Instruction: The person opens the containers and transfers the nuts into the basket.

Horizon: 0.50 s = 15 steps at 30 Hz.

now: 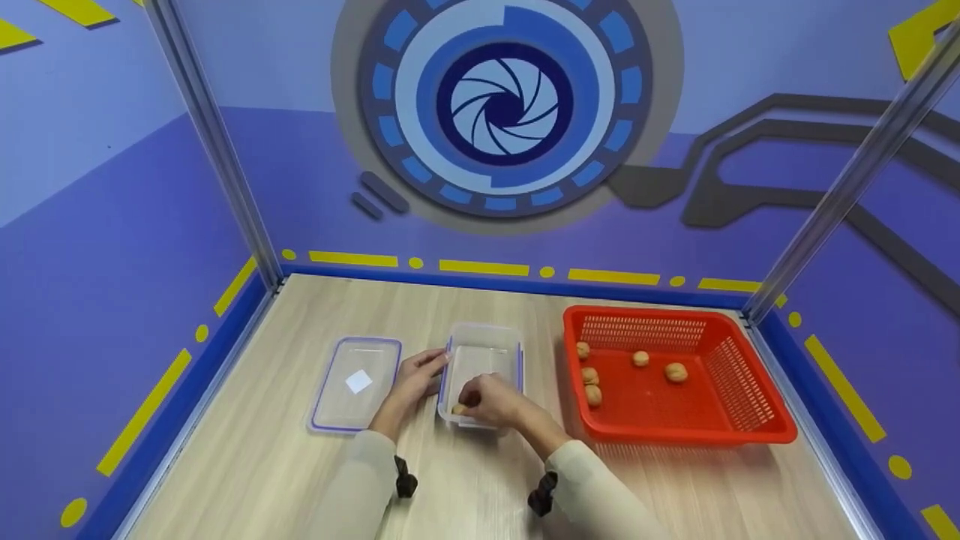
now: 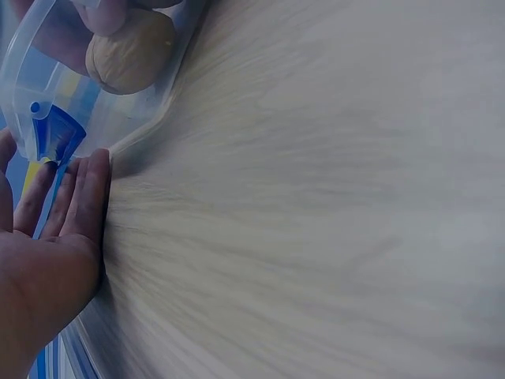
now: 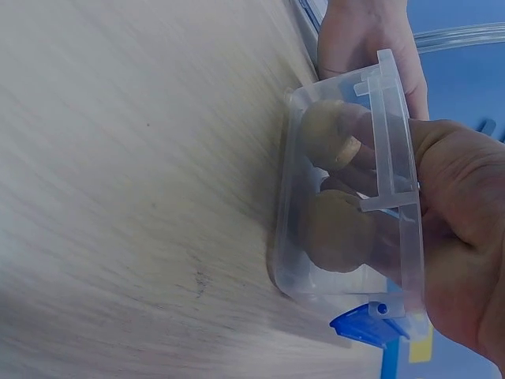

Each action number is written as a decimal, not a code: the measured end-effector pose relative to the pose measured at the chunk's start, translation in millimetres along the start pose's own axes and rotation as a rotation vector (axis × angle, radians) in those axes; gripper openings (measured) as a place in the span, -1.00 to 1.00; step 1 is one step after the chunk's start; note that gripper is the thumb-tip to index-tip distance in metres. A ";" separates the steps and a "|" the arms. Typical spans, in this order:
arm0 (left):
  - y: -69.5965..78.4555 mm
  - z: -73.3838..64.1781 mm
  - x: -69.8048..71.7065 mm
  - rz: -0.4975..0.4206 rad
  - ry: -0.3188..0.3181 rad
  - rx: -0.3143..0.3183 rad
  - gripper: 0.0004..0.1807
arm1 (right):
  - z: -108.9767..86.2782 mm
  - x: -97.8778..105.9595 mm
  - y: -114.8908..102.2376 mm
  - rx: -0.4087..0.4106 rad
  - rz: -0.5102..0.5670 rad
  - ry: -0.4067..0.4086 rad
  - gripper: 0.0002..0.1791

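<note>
A clear plastic food container [image 1: 480, 334] with blue side clips stands on the table between the hands. My right hand [image 1: 491, 399] reaches down into its near end with curled fingers. Two walnuts show through the wall in the right wrist view: one walnut [image 3: 339, 233] lower in the picture, another walnut [image 3: 319, 133] above it, fingers against them. The left wrist view shows one walnut [image 2: 132, 51] under the right hand's fingertips. My left hand [image 1: 412, 379] rests at the container's left side, its straight fingers [image 2: 93, 193] touching the wall near a clip.
To the right stands a red plastic basket [image 1: 690, 431] with several walnuts [image 1: 676, 373] spread over its floor. A clear lid [image 1: 341, 409] with a purple seal and a white square label [image 1: 358, 381] lies on the table [image 1: 255, 465] at left. Walls enclose the back and sides.
</note>
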State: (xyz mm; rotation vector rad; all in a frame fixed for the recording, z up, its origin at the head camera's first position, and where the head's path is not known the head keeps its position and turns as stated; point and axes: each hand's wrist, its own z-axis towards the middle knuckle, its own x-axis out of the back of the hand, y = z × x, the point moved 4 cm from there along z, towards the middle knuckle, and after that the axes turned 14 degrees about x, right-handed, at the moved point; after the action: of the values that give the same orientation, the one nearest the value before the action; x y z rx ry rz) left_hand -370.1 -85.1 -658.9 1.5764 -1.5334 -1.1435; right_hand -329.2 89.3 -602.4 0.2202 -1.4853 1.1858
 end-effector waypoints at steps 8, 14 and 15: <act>-0.1 0.4 0.5 -0.004 -0.006 -0.001 -0.46 | -0.7 -1.0 -1.5 0.038 0.020 0.042 -0.93; 0.6 -0.3 -0.5 -0.002 -0.011 -0.003 -0.47 | -2.5 -1.6 -0.4 0.037 -0.001 0.096 -0.92; 0.5 -0.3 -0.6 -0.006 -0.012 0.001 -0.47 | -3.1 -1.8 -0.5 0.037 -0.009 0.105 -0.92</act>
State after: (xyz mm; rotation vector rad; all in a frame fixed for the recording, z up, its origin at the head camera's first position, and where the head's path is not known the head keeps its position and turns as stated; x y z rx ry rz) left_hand -370.1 -84.6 -658.2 1.5787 -1.5383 -1.1574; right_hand -326.3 90.5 -604.2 0.1865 -1.3708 1.2005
